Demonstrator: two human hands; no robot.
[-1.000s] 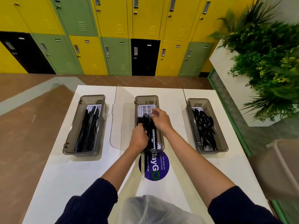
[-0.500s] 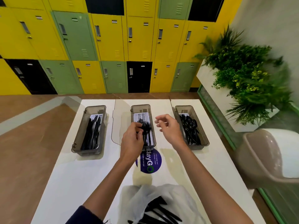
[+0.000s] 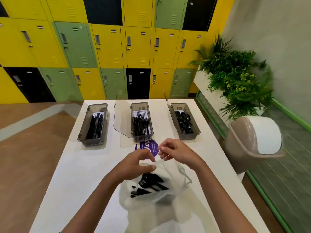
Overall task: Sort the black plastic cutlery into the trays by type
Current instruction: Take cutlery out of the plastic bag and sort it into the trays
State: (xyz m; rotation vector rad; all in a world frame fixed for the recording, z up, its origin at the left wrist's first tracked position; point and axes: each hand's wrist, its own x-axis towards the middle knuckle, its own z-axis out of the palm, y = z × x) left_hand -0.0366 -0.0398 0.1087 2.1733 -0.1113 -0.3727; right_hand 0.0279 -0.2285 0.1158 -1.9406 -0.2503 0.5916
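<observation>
Near six o'clock on the white table (image 3: 84, 174), a translucent bag (image 3: 151, 204) lies open with unsorted black cutlery (image 3: 149, 184) inside. The right hand (image 3: 178, 152) pinches the bag's rim at one o'clock. The left hand (image 3: 134, 163) curls over the rim at eleven; whether it grips is unclear. Across the far edge stand three trays: knives (image 3: 86, 125) at ten, forks (image 3: 143, 136) at twelve, spoons (image 3: 189, 136) at two.
</observation>
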